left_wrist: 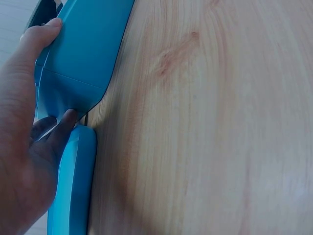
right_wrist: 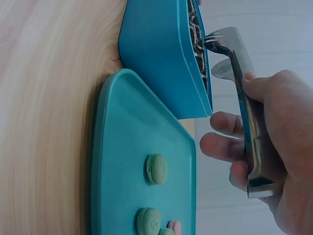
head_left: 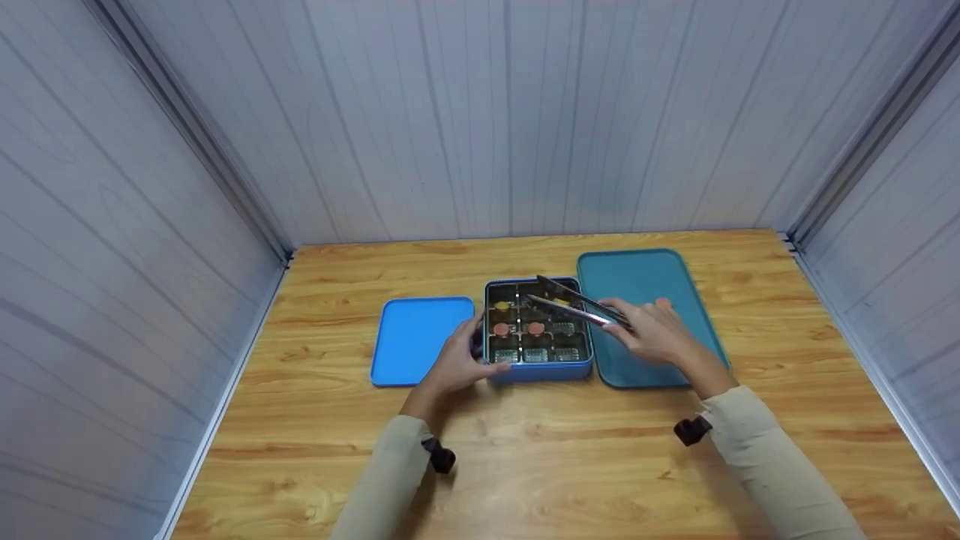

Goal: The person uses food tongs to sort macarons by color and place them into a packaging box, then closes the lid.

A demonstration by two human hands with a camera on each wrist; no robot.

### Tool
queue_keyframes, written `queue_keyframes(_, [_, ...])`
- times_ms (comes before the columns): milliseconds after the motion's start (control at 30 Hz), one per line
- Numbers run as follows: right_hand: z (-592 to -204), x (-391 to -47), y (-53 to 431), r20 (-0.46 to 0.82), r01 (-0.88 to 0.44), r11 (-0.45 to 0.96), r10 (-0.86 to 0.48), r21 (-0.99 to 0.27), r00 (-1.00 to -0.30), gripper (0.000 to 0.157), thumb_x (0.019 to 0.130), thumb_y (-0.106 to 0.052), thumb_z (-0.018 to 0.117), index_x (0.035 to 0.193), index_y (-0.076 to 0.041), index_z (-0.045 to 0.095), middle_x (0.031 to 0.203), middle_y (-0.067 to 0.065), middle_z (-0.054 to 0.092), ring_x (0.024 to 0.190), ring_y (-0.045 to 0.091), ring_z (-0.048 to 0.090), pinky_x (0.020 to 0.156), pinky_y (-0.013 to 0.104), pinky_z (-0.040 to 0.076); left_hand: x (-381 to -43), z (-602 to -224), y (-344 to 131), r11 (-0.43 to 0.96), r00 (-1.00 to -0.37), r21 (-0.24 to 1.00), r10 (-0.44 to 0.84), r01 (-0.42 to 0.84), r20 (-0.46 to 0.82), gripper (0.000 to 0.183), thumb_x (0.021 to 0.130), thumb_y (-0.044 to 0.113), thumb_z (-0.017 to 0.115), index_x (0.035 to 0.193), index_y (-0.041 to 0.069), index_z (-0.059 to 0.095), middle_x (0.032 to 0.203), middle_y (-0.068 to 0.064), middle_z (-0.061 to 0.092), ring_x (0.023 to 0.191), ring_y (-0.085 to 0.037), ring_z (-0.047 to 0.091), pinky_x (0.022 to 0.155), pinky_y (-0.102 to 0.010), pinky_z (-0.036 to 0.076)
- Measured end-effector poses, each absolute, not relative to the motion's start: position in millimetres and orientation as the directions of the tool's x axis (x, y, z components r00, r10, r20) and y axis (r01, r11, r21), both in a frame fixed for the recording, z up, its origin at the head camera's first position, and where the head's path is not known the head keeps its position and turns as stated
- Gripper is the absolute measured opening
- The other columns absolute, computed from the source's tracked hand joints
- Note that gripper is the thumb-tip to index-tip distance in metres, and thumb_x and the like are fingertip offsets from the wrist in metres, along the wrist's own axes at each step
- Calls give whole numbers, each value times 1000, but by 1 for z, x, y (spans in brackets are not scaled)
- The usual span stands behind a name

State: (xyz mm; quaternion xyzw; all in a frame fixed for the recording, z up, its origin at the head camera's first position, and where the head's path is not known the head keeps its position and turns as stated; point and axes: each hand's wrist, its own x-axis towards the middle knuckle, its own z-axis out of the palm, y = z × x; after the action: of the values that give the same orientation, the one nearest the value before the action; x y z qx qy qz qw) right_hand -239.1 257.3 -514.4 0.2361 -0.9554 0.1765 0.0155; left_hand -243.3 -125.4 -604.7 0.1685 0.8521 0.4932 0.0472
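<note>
A blue box (head_left: 544, 373) stands at the table's middle, with a dark divided insert inside. Two pinkish-orange macarons (head_left: 535, 328) sit in its middle row, and yellow ones (head_left: 502, 306) lie farther back. My left hand (head_left: 457, 362) grips the box's near left corner, thumb at the front rim and fingers along the side. My right hand (head_left: 652, 334) holds metal tongs (right_wrist: 252, 132), which reach over the box's back part. Their tips stand apart, with no macaron visible between them.
A teal tray (head_left: 637, 277) lies right of the box, bearing green macarons (right_wrist: 157, 169) and a pink one (right_wrist: 174, 226). Left of the box lies a flat blue lid (head_left: 420, 330). Pale panel walls (head_left: 465, 120) enclose the wooden table's back and sides.
</note>
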Motion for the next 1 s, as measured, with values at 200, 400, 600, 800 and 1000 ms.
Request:
queue_keyframes(200, [-510, -239, 268, 114, -443, 808, -435, -388, -893, 46, 116, -33, 66, 156, -11, 65, 59, -4, 51, 49, 9, 28, 56, 28, 27, -240, -598, -123, 480, -946, 850, 319, 218, 63, 126, 84, 53, 99, 180, 9, 29, 169, -24, 51, 157, -46, 51, 130, -67, 43])
queue_keyframes(400, [-506, -237, 278, 86, -391, 826, -391, -406, -916, 49, 115, -33, 67, 158, -9, 62, 62, -3, 49, 53, 11, 33, 54, 28, 27, -240, -592, -122, 498, -946, 849, 323, 178, 9, 125, 87, 46, 98, 181, 10, 24, 175, -24, 44, 163, -47, 44, 136, -68, 36])
queue_keyframes(600, [-505, -237, 291, 90, -377, 815, -378, -441, -921, 50, 114, -31, 70, 156, -8, 62, 61, -3, 50, 50, 10, 36, 52, 27, 29, -239, -595, -123, 505, -950, 844, 311, 180, 16, 124, 86, 52, 98, 180, 11, 28, 174, -22, 47, 162, -47, 46, 133, -68, 39])
queue_keyframes(800, [-506, -237, 305, 113, -386, 802, -378, -455, -919, 49, 111, -31, 74, 153, -7, 65, 61, -4, 50, 50, 8, 38, 52, 26, 31, -239, -594, -121, 494, -951, 852, 310, 173, 14, 123, 87, 42, 98, 180, 8, 26, 174, -23, 46, 162, -48, 45, 134, -69, 37])
queue_keyframes(1000, [-505, -234, 320, 133, -387, 816, -367, -429, -921, 44, 110, -29, 76, 148, -8, 68, 67, 1, 60, 54, 10, 43, 54, 27, 34, -239, -592, -120, 511, -953, 846, 302, 150, -14, 119, 89, 37, 97, 180, 8, 26, 177, -22, 43, 164, -45, 43, 135, -65, 38])
